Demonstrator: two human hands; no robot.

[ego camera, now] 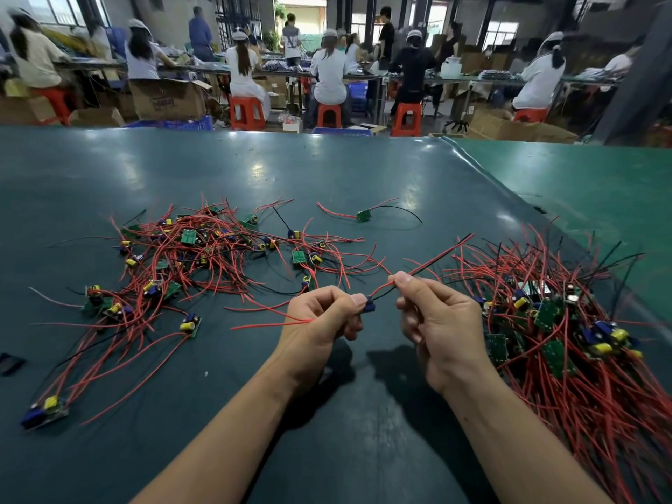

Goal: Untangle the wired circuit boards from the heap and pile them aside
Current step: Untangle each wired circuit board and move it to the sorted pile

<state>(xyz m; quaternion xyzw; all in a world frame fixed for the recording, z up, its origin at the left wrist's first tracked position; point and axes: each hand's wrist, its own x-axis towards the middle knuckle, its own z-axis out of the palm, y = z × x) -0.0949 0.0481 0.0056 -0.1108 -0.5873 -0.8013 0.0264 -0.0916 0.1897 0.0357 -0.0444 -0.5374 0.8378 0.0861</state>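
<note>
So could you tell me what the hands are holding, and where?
One wired circuit board: the left hand pinches the board end, the right hand pinches its red and black wires.

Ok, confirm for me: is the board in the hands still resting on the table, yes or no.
No: the left hand and right hand hold the board by its wires, above the table.

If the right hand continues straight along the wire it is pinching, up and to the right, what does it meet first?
Probably nothing soon. The right hand pinches wires that end over bare green mat. The sorted pile lies just right of that line, though depth is unclear.
</note>
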